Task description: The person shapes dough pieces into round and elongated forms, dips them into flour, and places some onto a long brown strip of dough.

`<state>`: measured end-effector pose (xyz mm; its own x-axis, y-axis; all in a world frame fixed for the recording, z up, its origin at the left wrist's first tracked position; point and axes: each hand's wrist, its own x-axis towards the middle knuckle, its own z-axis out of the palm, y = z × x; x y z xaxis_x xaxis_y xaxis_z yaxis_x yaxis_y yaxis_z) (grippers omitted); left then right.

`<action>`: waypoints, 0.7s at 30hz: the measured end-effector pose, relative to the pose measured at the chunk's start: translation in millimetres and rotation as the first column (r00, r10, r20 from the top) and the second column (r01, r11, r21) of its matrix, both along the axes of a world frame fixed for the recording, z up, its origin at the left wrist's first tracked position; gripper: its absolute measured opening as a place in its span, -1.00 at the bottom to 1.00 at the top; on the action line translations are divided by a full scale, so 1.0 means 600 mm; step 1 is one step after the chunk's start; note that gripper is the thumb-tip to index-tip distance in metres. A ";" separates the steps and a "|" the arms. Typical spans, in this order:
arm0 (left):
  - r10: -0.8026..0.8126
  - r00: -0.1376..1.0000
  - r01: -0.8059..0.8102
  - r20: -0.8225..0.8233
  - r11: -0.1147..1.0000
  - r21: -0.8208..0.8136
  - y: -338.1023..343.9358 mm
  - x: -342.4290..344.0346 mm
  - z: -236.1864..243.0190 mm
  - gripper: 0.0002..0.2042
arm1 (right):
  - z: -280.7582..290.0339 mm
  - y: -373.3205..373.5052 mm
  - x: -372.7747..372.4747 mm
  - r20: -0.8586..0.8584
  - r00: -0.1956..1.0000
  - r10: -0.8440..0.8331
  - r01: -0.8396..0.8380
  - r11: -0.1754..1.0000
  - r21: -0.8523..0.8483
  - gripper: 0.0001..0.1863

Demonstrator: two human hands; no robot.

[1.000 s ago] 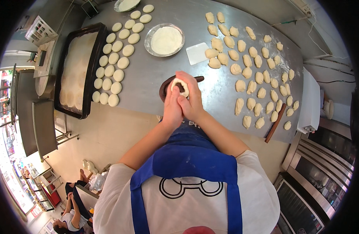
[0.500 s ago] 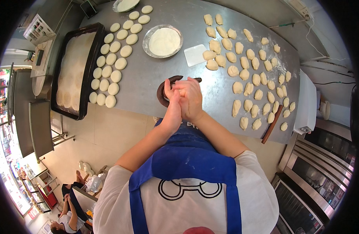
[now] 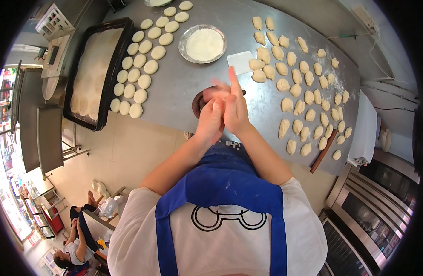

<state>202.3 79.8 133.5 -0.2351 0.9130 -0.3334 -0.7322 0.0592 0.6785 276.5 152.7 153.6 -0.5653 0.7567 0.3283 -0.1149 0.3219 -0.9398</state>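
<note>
My left hand (image 3: 211, 120) and my right hand (image 3: 236, 110) meet palm to palm above the near edge of the steel table (image 3: 170, 96). The right hand's fingers are straight and point away from me. Motion smears the left hand's fingers, and whatever may lie between the palms is hidden. Behind the hands lies a dark brown, curved, rope-like piece (image 3: 198, 107), partly covered by them. Just beyond the fingertips is a white flat scraper (image 3: 240, 62). A metal bowl of white flour-like powder (image 3: 204, 45) stands farther off.
Rows of smooth, round dough discs (image 3: 140, 96) lie on the left, beside a large black baking tray (image 3: 103, 112). Many rough dough pieces (image 3: 296, 90) cover the table's right side, with a brown rolling pin (image 3: 322, 154) near its edge. Another person (image 3: 78, 248) sits at lower left.
My hands have shifted against each other; the right fingers, folded over the left before, now stretch forward. The whole view has turned slightly, so the table things appear farther right.
</note>
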 end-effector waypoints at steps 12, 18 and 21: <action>0.068 0.958 -0.038 0.280 0.993 -0.112 0.005 -0.032 0.042 -0.58 | -0.015 0.013 0.008 0.214 0.975 -0.055 -0.016 0.948 0.317 -0.63; 0.124 0.980 -0.089 0.153 0.971 -0.221 -0.009 -0.027 0.032 -0.58 | -0.009 -0.001 -0.016 0.391 0.919 -0.054 -0.126 0.898 0.421 -0.64; 0.121 0.961 -0.066 0.247 0.973 -0.220 -0.023 -0.044 0.021 -0.52 | -0.040 -0.007 -0.038 0.384 0.923 0.028 -0.204 0.881 0.427 -0.61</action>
